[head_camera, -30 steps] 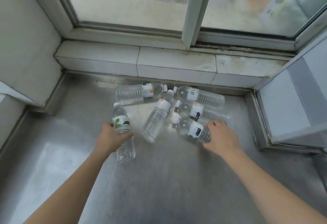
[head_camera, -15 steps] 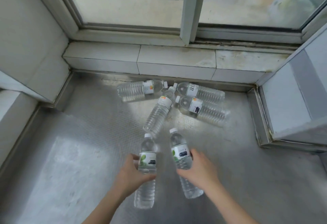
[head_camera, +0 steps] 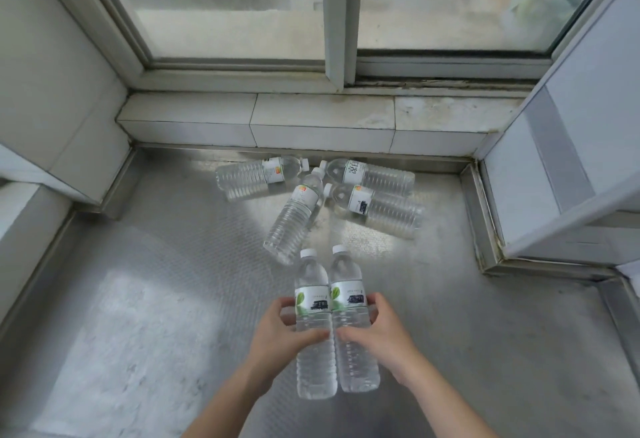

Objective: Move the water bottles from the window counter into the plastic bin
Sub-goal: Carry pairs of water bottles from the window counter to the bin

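My left hand [head_camera: 277,333] grips a clear water bottle with a green-leaf label [head_camera: 313,302], and my right hand [head_camera: 381,333] grips a matching bottle [head_camera: 348,295]. Both bottles point caps-away, side by side and touching, above the steel counter [head_camera: 156,299]. Several more clear bottles lie on the counter near the window ledge: one at the back left [head_camera: 256,174], one slanted in the middle [head_camera: 294,216], one at the back right [head_camera: 370,174] and one in front of it [head_camera: 381,207]. No plastic bin is in view.
A tiled ledge [head_camera: 311,126] and sliding window frame [head_camera: 339,22] close off the back. A white wall block [head_camera: 52,91] stands at the left and a pale cabinet [head_camera: 571,160] at the right. A raised steel lip [head_camera: 485,223] borders the counter's right side.
Both hands lifted one bottle each from the pile and drew them toward me. The two bottles have come together, now parallel and touching.
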